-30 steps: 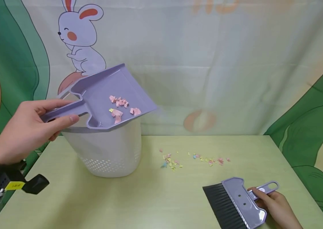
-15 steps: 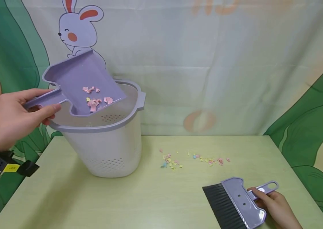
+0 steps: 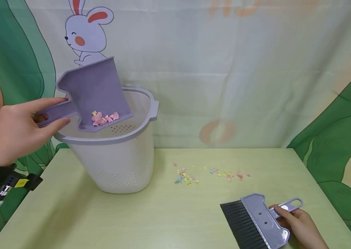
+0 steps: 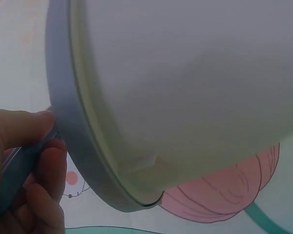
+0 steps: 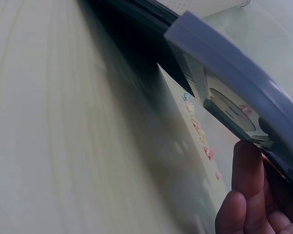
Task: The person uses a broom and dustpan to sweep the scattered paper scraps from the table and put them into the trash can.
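My left hand [image 3: 19, 129] grips the handle of a purple dustpan [image 3: 95, 86], tilted over the open top of a white bin [image 3: 116, 166] with a purple rim. Crumpled pink paper scraps [image 3: 103, 118], one with a yellow bit, lie bunched along the dustpan's lower side wall. In the left wrist view the thumb and fingers [image 4: 51, 170] close around the handle beside the bin's rim [image 4: 83, 131]. At the front right, my right hand [image 3: 301, 223] holds a purple hand brush [image 3: 265, 221] by its handle, its black bristles [image 3: 243, 223] pointing left.
Two loose patches of small coloured paper bits [image 3: 187, 176] and further bits [image 3: 228, 174] lie on the pale green table [image 3: 169, 214], right of the bin. Behind the table hangs a printed curtain [image 3: 256, 76] with a rabbit and green leaves.
The dustpan has moved left and back over the bin and now tips more steeply. Its scraps have slid together toward the lower side. The right hand and brush have stayed put.
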A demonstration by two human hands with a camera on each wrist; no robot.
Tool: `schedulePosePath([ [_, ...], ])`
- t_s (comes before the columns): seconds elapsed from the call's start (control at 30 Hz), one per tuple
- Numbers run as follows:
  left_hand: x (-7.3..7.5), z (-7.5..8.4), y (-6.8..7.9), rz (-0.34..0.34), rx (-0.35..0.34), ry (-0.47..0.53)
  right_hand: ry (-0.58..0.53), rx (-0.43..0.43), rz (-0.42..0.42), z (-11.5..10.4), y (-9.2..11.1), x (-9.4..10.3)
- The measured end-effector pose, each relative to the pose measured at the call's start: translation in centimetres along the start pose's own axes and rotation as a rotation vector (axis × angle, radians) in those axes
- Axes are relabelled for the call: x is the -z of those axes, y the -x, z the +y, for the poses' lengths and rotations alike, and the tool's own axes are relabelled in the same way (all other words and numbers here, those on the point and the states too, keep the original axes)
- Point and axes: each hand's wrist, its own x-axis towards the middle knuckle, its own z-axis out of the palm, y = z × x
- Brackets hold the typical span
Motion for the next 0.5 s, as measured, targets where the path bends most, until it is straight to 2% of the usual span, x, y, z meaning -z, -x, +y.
schedulePosePath([
  [0.1,-0.2,0.5,-0.1,0.042,-0.107,-0.075,0.007,0.001,0.000,0.1,0.0,0.0],
  [0.17,-0.4,0.8,-0.2,0.051,-0.156,-0.103,0.001,-0.002,0.001,0.2,0.0,-0.1],
  [0.3,-0.4,1.5,-0.2,0.055,-0.236,-0.125,-0.008,-0.013,-0.001,0.3,-0.1,0.0],
  [0.5,-0.3,2.6,0.0,0.091,-0.394,-0.134,0.017,-0.010,-0.005,0.2,-0.2,0.0],
])
